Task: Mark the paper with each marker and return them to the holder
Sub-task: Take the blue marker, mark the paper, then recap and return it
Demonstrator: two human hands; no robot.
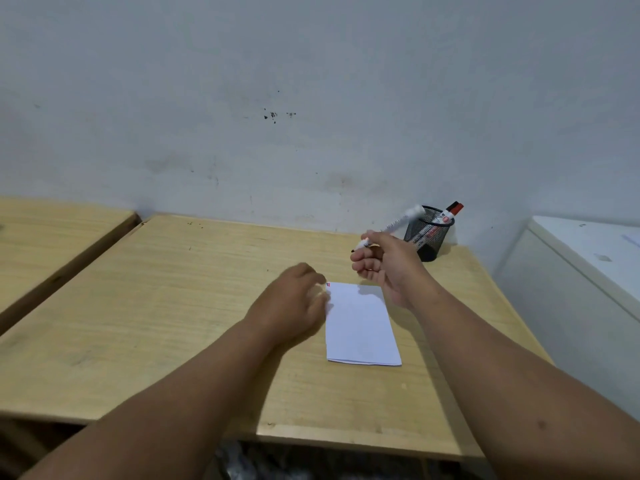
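Two hands are working over the surface: our right hand is gripping a marker in its fingers above the paper, near the holder; our left hand is resting loosely curled at the paper's left edge.

Light wooden table, second wooden table at left, stained grey wall, white cabinet at right

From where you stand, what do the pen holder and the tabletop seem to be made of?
The pen holder looks like black wire mesh, probably metal: the markers show through its walls. The tabletop looks like pale wood or a wood-grain laminate, matte, with streaky grain; which of the two I cannot tell.
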